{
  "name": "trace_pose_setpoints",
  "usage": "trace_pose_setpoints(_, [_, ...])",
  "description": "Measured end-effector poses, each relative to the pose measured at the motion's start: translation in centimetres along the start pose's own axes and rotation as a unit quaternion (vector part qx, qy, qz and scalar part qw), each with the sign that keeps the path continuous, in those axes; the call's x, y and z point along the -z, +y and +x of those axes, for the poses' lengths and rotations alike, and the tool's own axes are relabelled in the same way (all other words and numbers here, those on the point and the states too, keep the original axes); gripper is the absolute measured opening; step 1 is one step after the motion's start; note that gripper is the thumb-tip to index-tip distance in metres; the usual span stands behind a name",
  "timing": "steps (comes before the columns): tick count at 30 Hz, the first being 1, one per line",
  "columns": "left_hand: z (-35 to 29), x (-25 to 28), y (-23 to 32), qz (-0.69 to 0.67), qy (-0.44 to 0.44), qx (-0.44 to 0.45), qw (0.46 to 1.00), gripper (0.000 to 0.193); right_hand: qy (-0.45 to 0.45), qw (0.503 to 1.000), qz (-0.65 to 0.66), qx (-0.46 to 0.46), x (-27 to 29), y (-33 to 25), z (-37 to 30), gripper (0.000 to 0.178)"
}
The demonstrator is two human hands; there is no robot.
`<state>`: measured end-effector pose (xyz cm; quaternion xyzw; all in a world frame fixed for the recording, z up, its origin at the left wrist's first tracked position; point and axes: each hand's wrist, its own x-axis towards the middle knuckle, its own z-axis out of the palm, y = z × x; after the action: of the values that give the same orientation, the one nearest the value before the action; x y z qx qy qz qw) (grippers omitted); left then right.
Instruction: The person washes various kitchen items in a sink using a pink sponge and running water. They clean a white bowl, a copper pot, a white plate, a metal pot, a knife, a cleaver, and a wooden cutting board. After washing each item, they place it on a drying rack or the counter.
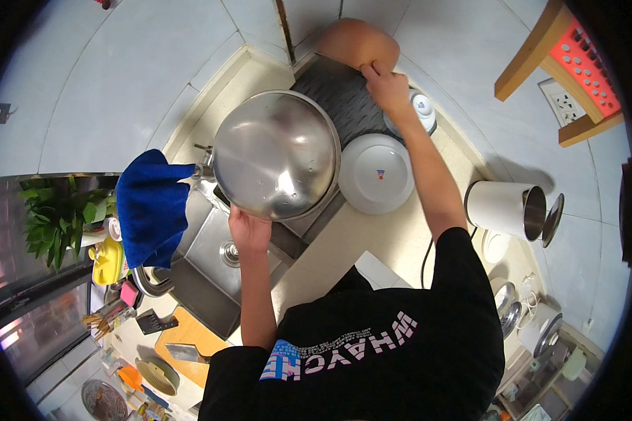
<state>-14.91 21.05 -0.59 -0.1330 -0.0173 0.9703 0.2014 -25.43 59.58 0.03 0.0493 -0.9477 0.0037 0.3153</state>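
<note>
A large stainless steel bowl (pixel 277 151), its rounded outside toward me, is held over the sink's far end. My left hand (pixel 251 230) grips its near rim, with the fingers hidden behind the metal. At the far corner, my right hand (pixel 386 85) pinches the edge of an orange-brown bowl (pixel 358 43), tilted near the wall. Beneath that bowl lies a dark ridged mat (pixel 340 98). On the mat's right, a small white bowl (pixel 423 105) sits upside down, partly behind my right forearm. A white plate (pixel 376 174) lies bottom up on the mat's near edge.
The steel sink (pixel 203 281) is at the left, with a blue cloth (pixel 151 203) hanging by the faucet. A cleaver (pixel 187 353) lies on a wooden cutting board (pixel 179 330). A white kettle (pixel 502 210) with its lid open stands right; a wooden rack (pixel 530 52) hangs upper right.
</note>
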Motion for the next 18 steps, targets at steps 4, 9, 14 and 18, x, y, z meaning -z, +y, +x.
trace_pose_setpoints(4, [-0.8,1.3,2.0,0.069,-0.034,0.03,0.997,0.037,0.019,0.998,-0.025,0.06,1.9,0.3,0.5,0.025])
trace_pose_setpoints(9, [-0.7,-1.1,1.4,0.23,0.089,-0.074,0.966,0.038,0.012,0.974,-0.038,0.224,5.4,-0.1,0.2,0.018])
trace_pose_setpoints(14, [0.1,-4.8,0.3,0.45,0.128,-0.172,0.867,0.029,-0.029,0.977,0.006,0.21,7.1,-0.1,0.3,0.013])
trace_pose_setpoints(18, [1.7,-8.2,-1.3,0.472,0.078,-0.226,0.848,0.02,-0.063,0.979,-0.021,0.194,8.5,-1.9,-0.2,0.013])
